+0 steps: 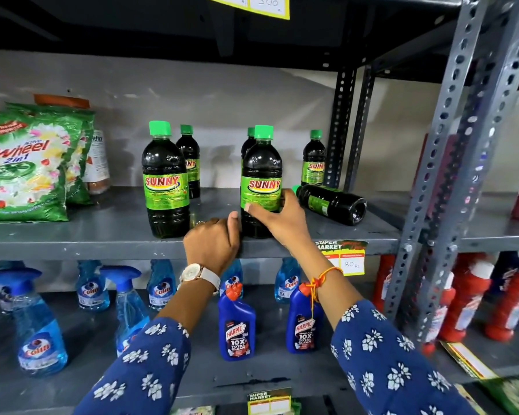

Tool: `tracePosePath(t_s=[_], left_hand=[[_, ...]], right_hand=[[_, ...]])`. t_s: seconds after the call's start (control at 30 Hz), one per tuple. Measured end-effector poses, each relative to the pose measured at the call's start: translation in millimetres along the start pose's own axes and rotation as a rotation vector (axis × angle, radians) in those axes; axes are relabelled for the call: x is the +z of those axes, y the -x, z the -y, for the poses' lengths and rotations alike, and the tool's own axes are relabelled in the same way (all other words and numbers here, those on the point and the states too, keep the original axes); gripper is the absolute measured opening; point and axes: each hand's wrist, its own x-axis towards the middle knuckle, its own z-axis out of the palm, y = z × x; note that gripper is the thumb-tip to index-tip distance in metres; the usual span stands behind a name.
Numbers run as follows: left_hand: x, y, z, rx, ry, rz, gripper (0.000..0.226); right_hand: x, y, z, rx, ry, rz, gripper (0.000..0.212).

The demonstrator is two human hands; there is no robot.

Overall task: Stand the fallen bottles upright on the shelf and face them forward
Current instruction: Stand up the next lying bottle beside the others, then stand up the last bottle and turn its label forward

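Dark SUNNY bottles with green caps stand on the grey shelf (pixel 102 235). The front middle bottle (pixel 261 172) is upright with its label facing me; my right hand (pixel 277 215) grips its lower right side and my left hand (pixel 212 242) touches its base from the left with curled fingers. Another upright bottle (pixel 164 178) stands at the front left. Behind are three upright bottles: one (pixel 189 157), one mostly hidden (pixel 248 142), and one at the back right (pixel 313 158). One bottle (pixel 331 203) lies on its side to the right, cap pointing left.
Green Wheel detergent bags (pixel 33 163) lean at the shelf's left. A perforated metal upright (pixel 450 163) rises on the right. The lower shelf holds blue Colin sprays (pixel 39 324), Harpic bottles (pixel 237 327) and red bottles (pixel 465 301). A price tag (pixel 346 259) hangs on the shelf edge.
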Motion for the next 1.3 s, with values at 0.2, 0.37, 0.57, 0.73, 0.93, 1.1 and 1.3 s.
tracePosePath(t_s=[0.2,0.37,0.57,0.73,0.93,1.1,1.3], left_hand=[[-5,10,-33,0.079,0.298,-0.228,0.038],[16,10,-104,0.379,0.328,0.111,0.05],[40,0,-127,0.251,0.033,0.285,0.045],[47,1,-119,0.217,0.045,0.271,0.05],[57,-1,-115,0.209,0.085,0.212,0.055],[57,0,-116,0.197,0.089,0.194,0.049],[55,1,-118,0.186,0.07,0.211,0.044]], right_hand=[[-58,-25,8,-0.035,0.166,-0.148,0.061],[-114,-50,11,-0.056,0.434,-0.176,0.026],[-116,-75,-17,0.039,0.875,-0.01,0.062],[-101,-95,-31,0.105,1.199,0.044,0.077],[-99,-103,-33,0.134,1.138,0.024,0.052],[-121,-92,-32,0.044,0.835,-0.091,0.058],[-128,-87,-47,-0.014,-0.065,-0.206,0.017]])
